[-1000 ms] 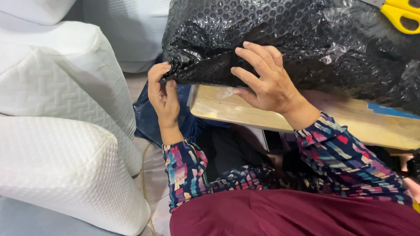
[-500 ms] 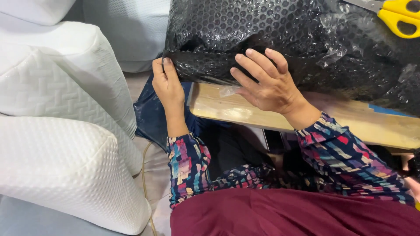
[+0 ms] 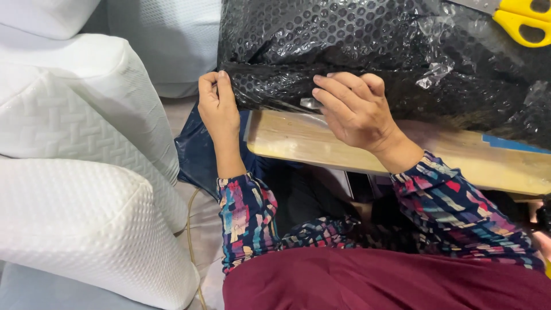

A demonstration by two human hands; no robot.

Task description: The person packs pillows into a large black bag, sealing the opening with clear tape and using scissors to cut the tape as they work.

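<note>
Black bubble wrap lies on the counter; left hand pinches its edge, right hand fingers press spread on it.

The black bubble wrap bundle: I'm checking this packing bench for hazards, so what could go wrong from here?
The black bubble wrap bundle overhangs the wooden board's front edge, held there only by the left hand pinching its corner and the right hand pressing its fold; it might slide off if either lets go.
The yellow scissors lie on top of the bundle, so shifting it could tip them toward the person.
</note>
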